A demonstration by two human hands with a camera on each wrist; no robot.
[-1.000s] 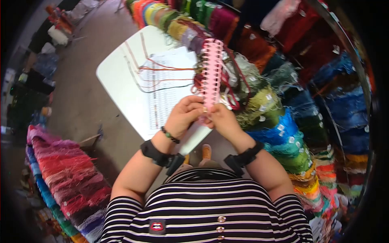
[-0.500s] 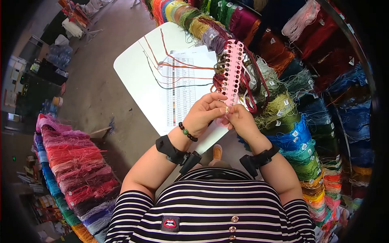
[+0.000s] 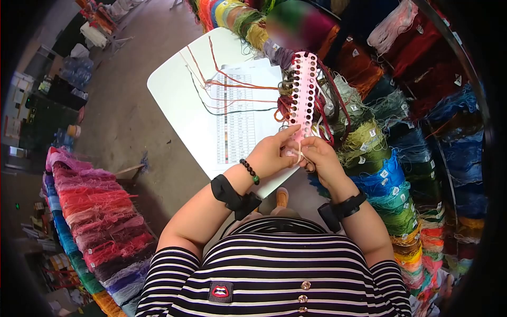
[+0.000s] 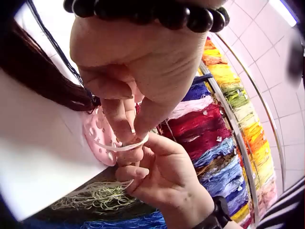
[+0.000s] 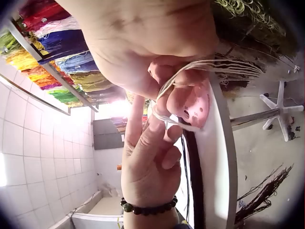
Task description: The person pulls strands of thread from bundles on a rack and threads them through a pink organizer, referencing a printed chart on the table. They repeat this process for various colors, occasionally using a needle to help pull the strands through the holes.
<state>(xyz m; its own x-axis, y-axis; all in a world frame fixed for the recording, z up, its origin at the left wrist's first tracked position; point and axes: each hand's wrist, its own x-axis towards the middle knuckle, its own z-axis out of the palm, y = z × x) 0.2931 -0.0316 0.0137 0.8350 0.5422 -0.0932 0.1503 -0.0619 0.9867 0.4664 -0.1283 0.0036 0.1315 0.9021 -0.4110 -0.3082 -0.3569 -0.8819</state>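
Note:
A long pink card with holes along both edges (image 3: 304, 92) lies over the near right part of the white table, with dark red, brown and orange threads (image 3: 285, 103) tied through its holes. At its near end both hands work close together on a white thread (image 5: 221, 68). My left hand (image 3: 270, 156) pinches this thread between thumb and fingers. My right hand (image 3: 322, 160) holds it with curled fingers, and a loop passes round the fingertips in the left wrist view. Several loose white strands trail from the right hand in the right wrist view.
Printed sheets (image 3: 240, 132) lie on the white table (image 3: 174, 87), with loose orange and dark threads across them. Racks of coloured skeins (image 3: 388, 174) stand close on the right. Another rack of pink and red skeins (image 3: 100, 211) is at the left.
Over the last half second my left hand has turned and shifted slightly right and down at the card's near end. The white thread now shows as a loop between both hands.

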